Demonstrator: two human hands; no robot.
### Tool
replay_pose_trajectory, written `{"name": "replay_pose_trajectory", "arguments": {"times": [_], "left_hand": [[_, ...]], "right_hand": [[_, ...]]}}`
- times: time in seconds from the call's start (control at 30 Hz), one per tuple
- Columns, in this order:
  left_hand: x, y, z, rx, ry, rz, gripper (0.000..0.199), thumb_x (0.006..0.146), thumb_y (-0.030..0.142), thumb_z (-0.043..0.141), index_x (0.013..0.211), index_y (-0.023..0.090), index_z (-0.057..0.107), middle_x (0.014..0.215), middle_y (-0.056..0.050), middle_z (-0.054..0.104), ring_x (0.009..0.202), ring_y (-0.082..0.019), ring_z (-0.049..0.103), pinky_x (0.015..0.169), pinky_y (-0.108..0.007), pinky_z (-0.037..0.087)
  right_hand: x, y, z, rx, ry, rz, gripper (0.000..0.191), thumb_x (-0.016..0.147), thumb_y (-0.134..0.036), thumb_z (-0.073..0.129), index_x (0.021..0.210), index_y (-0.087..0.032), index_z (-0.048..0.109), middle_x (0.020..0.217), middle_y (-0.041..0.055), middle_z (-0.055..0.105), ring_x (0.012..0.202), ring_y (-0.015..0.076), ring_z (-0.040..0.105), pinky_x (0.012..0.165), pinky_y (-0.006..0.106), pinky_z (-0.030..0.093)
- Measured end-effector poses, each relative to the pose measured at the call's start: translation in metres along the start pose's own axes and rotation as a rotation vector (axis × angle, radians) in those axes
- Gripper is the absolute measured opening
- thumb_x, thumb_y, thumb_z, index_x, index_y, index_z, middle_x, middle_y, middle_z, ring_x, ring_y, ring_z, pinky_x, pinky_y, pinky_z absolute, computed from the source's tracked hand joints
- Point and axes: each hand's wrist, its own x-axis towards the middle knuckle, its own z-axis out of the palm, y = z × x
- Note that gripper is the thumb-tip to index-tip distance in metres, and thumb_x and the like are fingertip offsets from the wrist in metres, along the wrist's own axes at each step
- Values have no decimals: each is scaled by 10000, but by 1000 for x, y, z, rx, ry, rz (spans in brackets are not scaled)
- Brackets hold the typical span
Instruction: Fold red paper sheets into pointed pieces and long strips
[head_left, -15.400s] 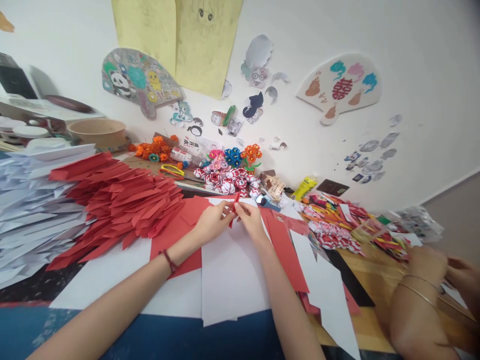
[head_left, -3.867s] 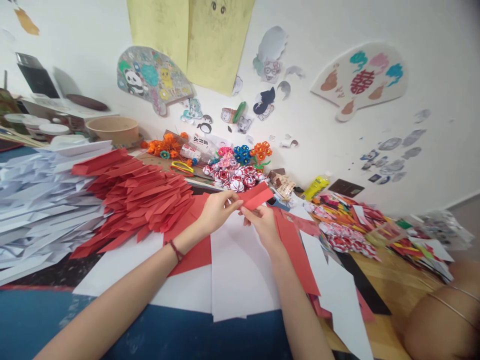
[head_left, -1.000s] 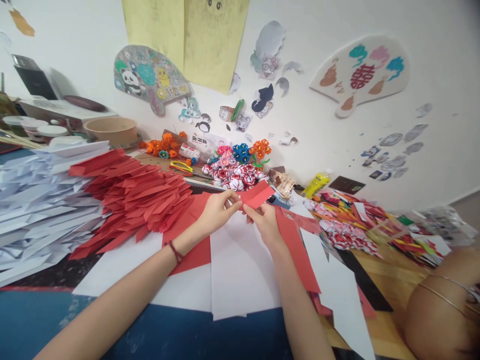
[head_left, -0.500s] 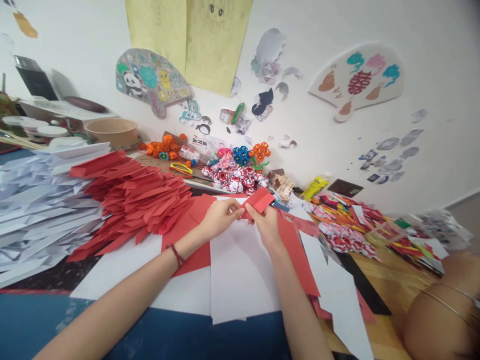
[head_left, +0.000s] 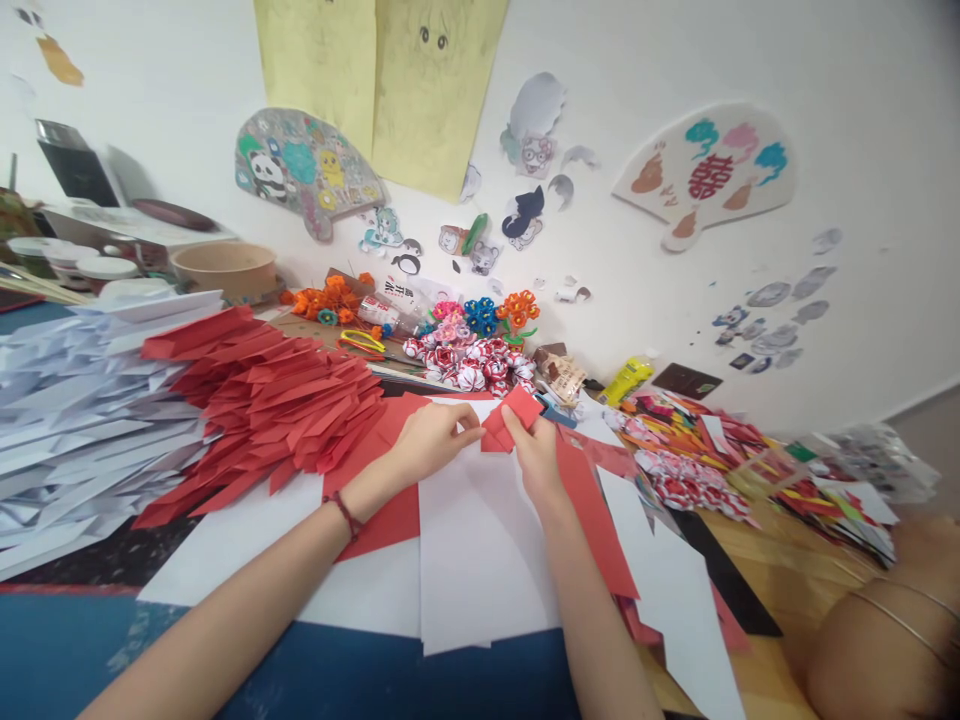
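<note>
My right hand (head_left: 538, 452) pinches the folded red paper (head_left: 495, 434); my left hand (head_left: 435, 440), grip unclear, is at the paper's left edge.

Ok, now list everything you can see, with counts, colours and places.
Clearest items:
folded paper: one, red, centre
white sheets: several, white, front centre
red sheets: several, red, beside those
red strips: many, red, left
white strips: many, white, far left
swirled flowers: many, red-and-white, back centre
orange flowers: several, orange, back left
blue flowers: one bunch, blue, back centre
bowl: one, tan, back left
yellow bottle: one, yellow, back right
paper scraps: many, mixed colours, right
yellow drawings: two, yellow, wall
fans: two, one grey, one white, wall
cut-outs: many, mixed, wall
co-worker's arm: one, right edge
left hand: one, at the folded paper's edge
right hand: one, gripping the folded paper
</note>
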Motion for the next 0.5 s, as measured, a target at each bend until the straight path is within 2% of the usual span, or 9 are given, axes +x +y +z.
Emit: {"name": "replay_pose_trajectory", "arguments": {"times": [0.1,0.2,0.27,0.33,0.5], "left_hand": [[1,2,-2,-41,118,-22,235,859,423,540,941,226,639,909,-20,710,710,-154,615,650,-250,420],[1,5,-3,-37,202,-21,219,855,405,556,955,224,629,899,-20,703,710,-154,616,648,-248,419],[0,6,-4,10,235,-22,172,862,369,549,866,218,633,826,-13,695,705,-157,612,647,-249,408],[-1,6,-4,56,270,-35,154,865,330,544,804,214,626,782,-7,688,705,-161,608,643,-251,396],[-6,7,-5,227,377,-29,79,866,262,542,857,215,605,854,-19,674,769,-169,590,640,-263,369]], "right_hand": [[-2,-1,1,-55,-161,15,354,772,-500,644,832,-151,640,753,21,599,664,146,509,589,248,410],[-5,-3,4,-159,-299,-1,382,763,-521,643,744,-140,639,664,3,560,600,130,469,526,232,353],[-7,-3,6,-210,-323,-27,390,767,-522,639,685,-141,619,619,-10,531,564,117,441,499,226,318],[-8,-3,8,-197,-335,-41,379,782,-518,627,710,-146,631,641,-9,555,567,118,462,503,224,331],[-9,-3,9,-112,-394,-33,375,793,-511,626,875,-150,686,794,26,663,684,170,588,616,257,448]]}}
